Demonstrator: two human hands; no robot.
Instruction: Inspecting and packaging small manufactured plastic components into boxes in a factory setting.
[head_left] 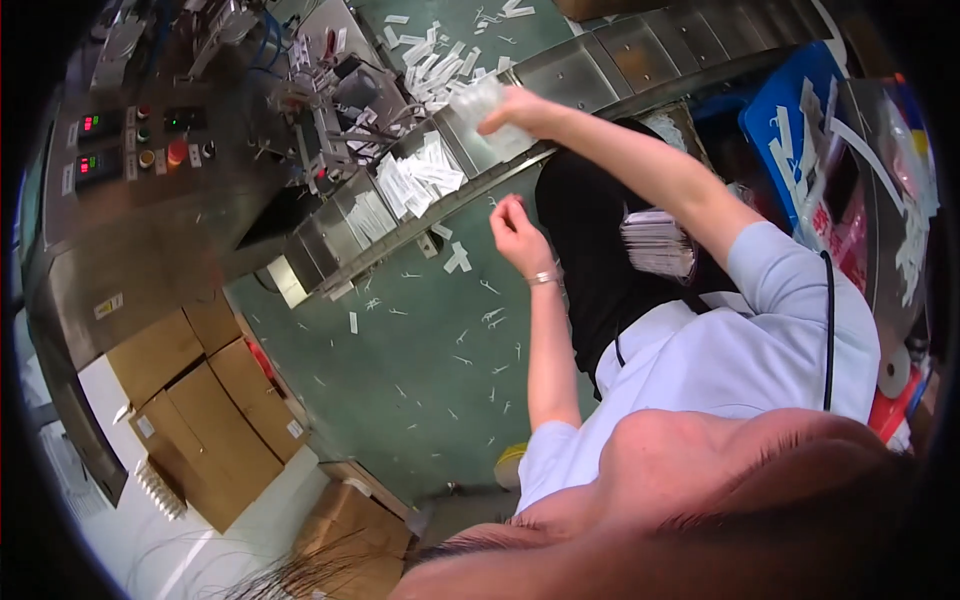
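My right hand (pixel 515 108) reaches out over the metal conveyor (pixel 600 62) and grips a bundle of clear packets (pixel 483 100) above one of its compartments. My left hand (pixel 515 232), with a bracelet at the wrist, hovers lower over the green floor (pixel 420 350). Its fingers are pinched together, and I see nothing between them. Loose white sachets (pixel 415 180) lie heaped in the conveyor compartments to the left of my right hand. A stack of white packets (pixel 657 245) rests on my dark lap.
A packing machine with a control panel (pixel 110 140) and red displays stands at the upper left. Cardboard boxes (pixel 200 400) sit at the lower left. Small white picks and sachets litter the floor. A blue crate (pixel 790 110) and plastic bags are on my right.
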